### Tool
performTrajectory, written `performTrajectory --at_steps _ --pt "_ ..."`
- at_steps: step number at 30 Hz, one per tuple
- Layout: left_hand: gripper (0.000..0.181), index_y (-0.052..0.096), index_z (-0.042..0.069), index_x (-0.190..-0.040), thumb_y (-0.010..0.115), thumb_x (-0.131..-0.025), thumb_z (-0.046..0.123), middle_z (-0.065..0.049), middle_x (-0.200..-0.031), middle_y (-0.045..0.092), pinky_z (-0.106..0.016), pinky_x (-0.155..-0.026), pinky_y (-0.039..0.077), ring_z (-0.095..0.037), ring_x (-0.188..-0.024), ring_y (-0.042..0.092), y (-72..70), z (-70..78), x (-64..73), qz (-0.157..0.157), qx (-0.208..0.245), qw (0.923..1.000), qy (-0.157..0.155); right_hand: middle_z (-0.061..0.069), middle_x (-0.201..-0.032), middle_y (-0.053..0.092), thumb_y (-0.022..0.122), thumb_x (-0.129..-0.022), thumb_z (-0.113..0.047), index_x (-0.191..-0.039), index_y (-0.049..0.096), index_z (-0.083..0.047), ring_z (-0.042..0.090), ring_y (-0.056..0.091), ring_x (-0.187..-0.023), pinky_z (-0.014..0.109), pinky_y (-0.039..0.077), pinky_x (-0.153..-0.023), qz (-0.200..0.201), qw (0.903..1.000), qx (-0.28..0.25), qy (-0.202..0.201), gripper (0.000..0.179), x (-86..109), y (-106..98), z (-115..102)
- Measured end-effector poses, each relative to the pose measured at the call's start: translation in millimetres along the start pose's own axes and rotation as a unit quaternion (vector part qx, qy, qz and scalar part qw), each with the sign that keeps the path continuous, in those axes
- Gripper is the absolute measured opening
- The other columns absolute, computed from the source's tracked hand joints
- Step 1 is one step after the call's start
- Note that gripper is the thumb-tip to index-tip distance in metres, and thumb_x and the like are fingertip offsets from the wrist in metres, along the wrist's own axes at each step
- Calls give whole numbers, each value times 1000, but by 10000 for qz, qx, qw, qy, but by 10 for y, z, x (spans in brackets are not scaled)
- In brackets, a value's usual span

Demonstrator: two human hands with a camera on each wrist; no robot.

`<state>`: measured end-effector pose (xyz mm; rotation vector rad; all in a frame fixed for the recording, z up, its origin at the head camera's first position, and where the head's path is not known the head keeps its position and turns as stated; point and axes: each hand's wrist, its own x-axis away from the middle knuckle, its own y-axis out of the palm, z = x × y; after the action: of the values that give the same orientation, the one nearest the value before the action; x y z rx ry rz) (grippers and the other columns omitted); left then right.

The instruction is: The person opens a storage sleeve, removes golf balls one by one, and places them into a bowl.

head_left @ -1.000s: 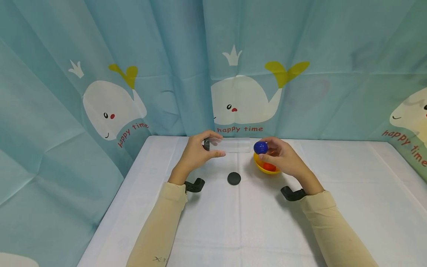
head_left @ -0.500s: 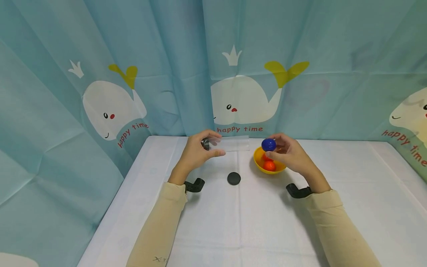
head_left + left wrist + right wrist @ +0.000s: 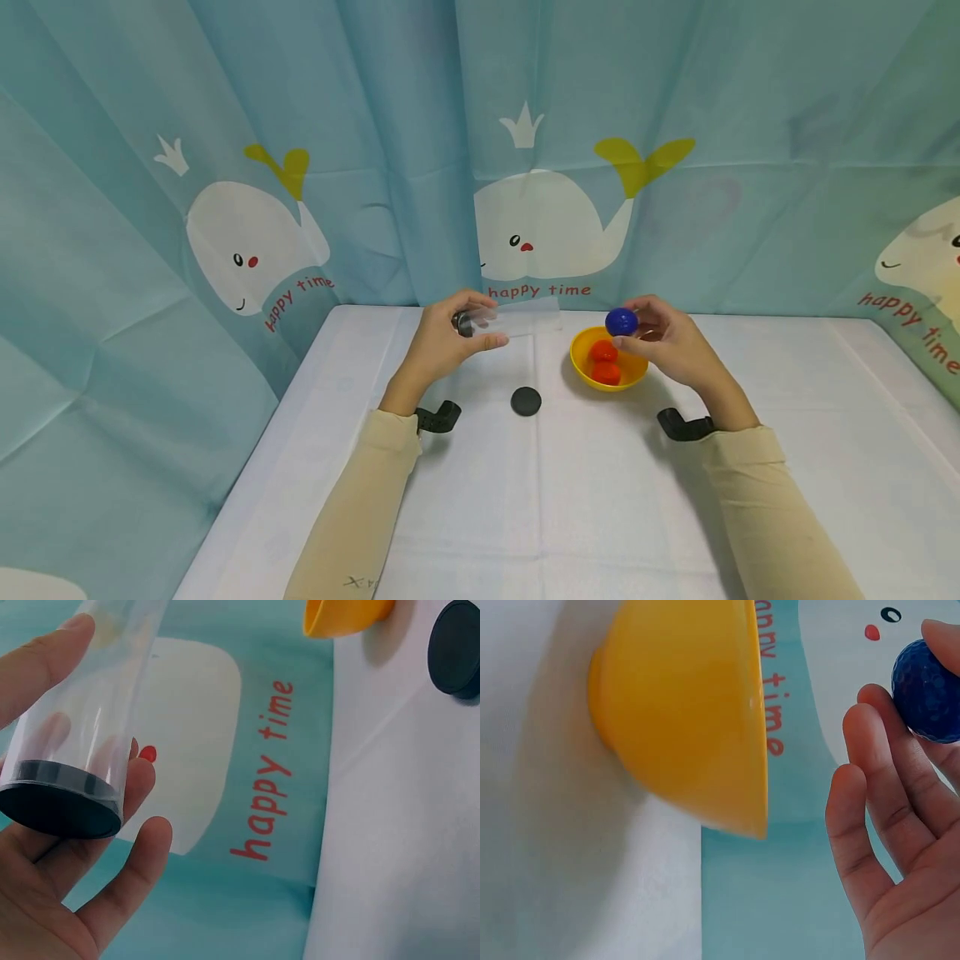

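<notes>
My left hand (image 3: 442,340) grips a clear plastic tube (image 3: 528,317) near its left end, which carries a black cap (image 3: 60,810). The tube lies almost sideways, its far end tipped up a little and pointing right. Thumb and fingers of my right hand (image 3: 671,343) pinch a blue golf ball (image 3: 622,322), whose dimples show in the right wrist view. The ball is held over the back right rim of a yellow bowl (image 3: 576,367). Inside the bowl sit two orange balls (image 3: 604,373).
A round black cap (image 3: 526,402) lies on the white tablecloth (image 3: 540,500), in front of the tube and left of the bowl. Behind the table hangs a blue curtain (image 3: 420,125) printed with whales.
My right hand has carried the blue golf ball rightward and slightly up, uncovering more of the bowl and its orange balls. The tube's right end has tilted up a little.
</notes>
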<state>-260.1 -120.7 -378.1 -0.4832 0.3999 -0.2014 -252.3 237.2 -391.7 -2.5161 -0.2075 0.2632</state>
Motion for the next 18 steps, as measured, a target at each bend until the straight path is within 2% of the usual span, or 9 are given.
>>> performTrajectory --at_steps 12,18 --pt "43 66 29 -118 87 -82 40 7 -126 68 -43 -98 51 -15 -118 61 12 -9 -2 15 21 10000 -33 14 -112 67 77 -93 -28 -130 60 -8 21 60 -95 18 52 -78 141 9995 298 -19 45 12 -67 112" --pt "43 65 30 -117 87 -82 42 6 -127 68 -44 -99 51 -15 -119 61 18 -15 -2 -6 77 9999 -93 13 -108 67 78 -92 -27 -129 61 -7 20 60 -93 21 52 -76 140 9993 350 1 45 10 -85 157"
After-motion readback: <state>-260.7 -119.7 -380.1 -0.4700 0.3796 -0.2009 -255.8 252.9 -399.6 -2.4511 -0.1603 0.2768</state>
